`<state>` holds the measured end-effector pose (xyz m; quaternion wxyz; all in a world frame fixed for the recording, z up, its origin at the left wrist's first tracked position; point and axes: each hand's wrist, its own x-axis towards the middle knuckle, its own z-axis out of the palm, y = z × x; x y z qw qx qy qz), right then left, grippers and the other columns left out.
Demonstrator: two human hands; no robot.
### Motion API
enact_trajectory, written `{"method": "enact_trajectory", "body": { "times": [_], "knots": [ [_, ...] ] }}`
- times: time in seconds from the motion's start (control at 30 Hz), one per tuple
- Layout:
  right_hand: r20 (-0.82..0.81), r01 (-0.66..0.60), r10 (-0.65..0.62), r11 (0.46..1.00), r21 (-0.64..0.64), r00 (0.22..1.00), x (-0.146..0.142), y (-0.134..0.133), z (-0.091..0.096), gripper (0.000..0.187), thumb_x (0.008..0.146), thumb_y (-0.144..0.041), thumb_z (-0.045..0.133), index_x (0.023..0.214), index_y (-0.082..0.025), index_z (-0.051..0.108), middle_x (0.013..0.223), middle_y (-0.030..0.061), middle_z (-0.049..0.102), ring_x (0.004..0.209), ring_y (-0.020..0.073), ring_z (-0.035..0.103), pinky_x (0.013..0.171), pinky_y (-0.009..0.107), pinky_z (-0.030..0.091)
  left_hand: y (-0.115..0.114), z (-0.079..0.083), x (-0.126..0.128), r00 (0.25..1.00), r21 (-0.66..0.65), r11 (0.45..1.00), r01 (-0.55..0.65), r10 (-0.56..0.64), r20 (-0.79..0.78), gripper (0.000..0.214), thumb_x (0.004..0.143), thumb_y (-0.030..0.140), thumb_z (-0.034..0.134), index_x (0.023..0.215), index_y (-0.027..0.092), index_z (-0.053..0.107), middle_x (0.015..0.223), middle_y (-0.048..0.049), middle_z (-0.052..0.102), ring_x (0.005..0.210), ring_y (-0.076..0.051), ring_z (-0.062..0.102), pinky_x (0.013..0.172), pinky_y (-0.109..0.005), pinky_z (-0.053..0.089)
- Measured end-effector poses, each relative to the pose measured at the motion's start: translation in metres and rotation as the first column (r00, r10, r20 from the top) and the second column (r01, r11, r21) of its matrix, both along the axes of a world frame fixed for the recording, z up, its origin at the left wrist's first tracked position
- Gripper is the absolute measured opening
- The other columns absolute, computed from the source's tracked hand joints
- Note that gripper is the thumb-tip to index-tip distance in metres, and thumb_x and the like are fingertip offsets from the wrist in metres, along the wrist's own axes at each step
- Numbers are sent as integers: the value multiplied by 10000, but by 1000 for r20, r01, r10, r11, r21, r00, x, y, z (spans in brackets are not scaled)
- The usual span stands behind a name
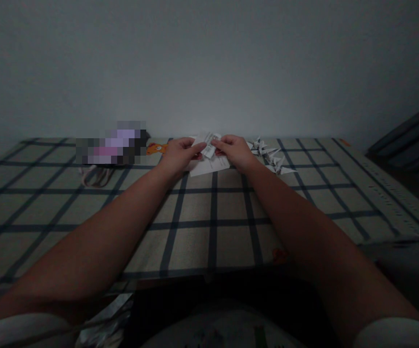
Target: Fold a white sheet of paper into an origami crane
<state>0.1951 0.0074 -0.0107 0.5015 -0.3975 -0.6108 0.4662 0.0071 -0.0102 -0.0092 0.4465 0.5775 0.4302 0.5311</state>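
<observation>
Paper [209, 152], white, folded and dark-printed, is slanting between the left hand [176, 153] and right hand [237, 150], whose fingers are pinching its sides.

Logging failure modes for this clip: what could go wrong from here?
1. The left hand and right hand both pinch the small printed paper, so uneven pulling could tear or miscrease it.
2. The pointed paper shapes lie close beside the right hand; a sideways move might knock or crush them.
3. The scene is dim, so a fold edge might be misjudged.
</observation>
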Motion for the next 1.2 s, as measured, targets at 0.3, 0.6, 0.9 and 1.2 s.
{"method": "enact_trajectory", "body": {
  "times": [0.3,0.6,0.9,1.2],
  "knots": [
    [-26,-111,111,994,-4,993,-4,-3,0,235,782,-380,757,781,-182,631,711,-26,650,657,99,609,647,231,513,-14,7,3,997,-42,998,53,-55,-47,362,702,459,850,864,143,778,802,-65,734,644,-131,607,579,-245,457],
    [-110,-50,51,999,10,993,-9,-5,2,322,800,-455,757,723,-190,591,673,-29,626,633,97,588,647,232,494,-8,6,2,994,-22,994,109,-108,25,295,724,386,827,864,133,771,848,-57,755,709,-129,646,669,-243,526],
    [-3,109,-109,988,107,994,0,6,-4,444,887,-564,658,656,-195,570,608,-21,567,571,100,530,592,243,449,-2,7,-2,958,-247,926,286,-282,53,152,926,219,653,860,111,737,773,-92,752,594,-102,658,596,-200,533],
    [2,73,-73,997,28,997,1,-2,4,300,853,-430,735,727,-179,629,643,-23,607,590,89,549,611,222,475,0,0,2,938,-183,933,309,-268,218,144,964,147,574,998,118,710,919,-86,777,729,-101,733,686,-179,569]
  ]
}}
